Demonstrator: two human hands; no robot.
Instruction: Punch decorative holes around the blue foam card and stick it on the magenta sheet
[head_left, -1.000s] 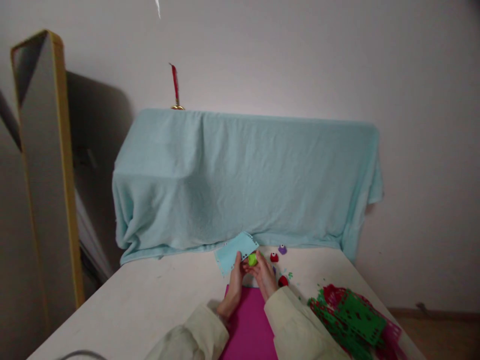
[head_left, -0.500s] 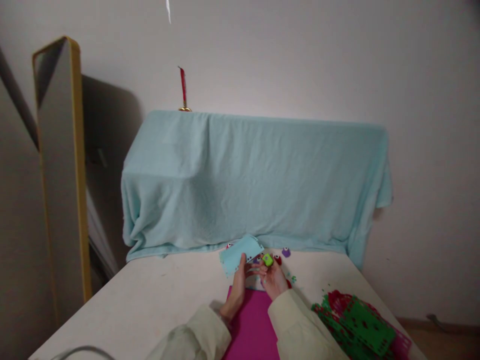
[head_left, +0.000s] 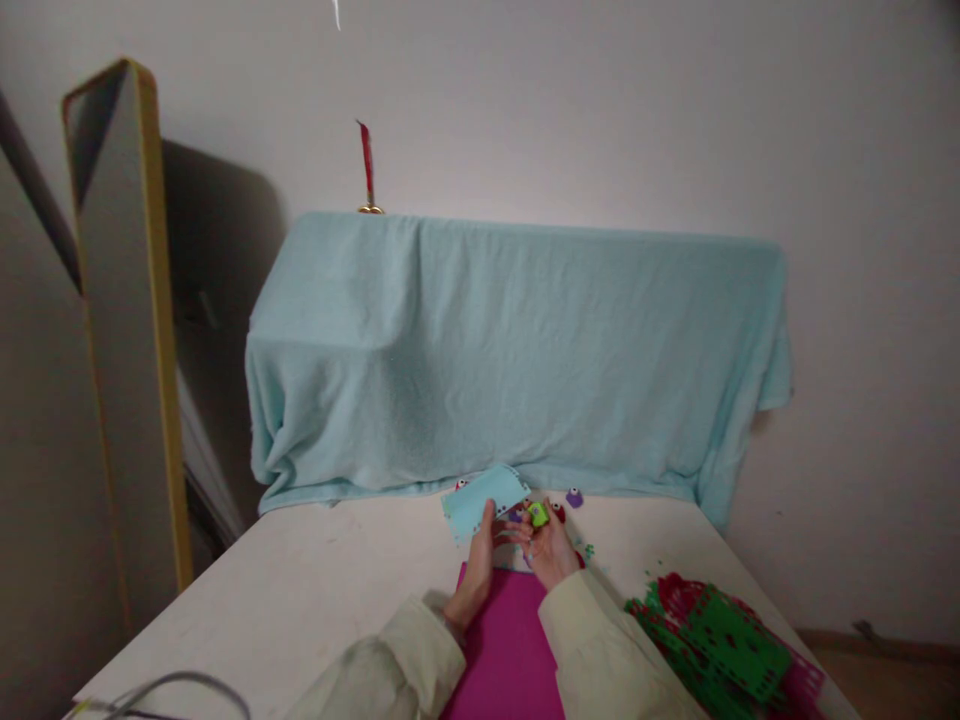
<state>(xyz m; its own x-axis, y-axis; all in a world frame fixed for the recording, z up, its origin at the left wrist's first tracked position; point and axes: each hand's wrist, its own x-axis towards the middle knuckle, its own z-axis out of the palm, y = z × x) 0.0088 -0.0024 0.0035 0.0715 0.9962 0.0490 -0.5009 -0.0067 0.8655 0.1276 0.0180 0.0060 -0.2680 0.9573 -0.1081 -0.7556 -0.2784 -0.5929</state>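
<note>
Left hand [head_left: 477,560] pinches the blue sheet [head_left: 480,497]; right hand [head_left: 546,545] grips the green punch [head_left: 538,514] — a loose pinch could let the sheet slip.

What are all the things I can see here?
Punch: one, green, in the right hand.
Paper: one, light blue, held by the left hand.
Small punches: a few, red and purple, on the table past the hands.
Sheet: one, magenta, flat under the forearms.
Punched sheets: a pile, green and red, table's right.
Table: one, white.
Blanket: one, pale blue, draped behind the table.
Mirror: one, yellow frame, leaning left.
Cable: one, grey, near left corner.
Left hand: one.
Right hand: one.
</note>
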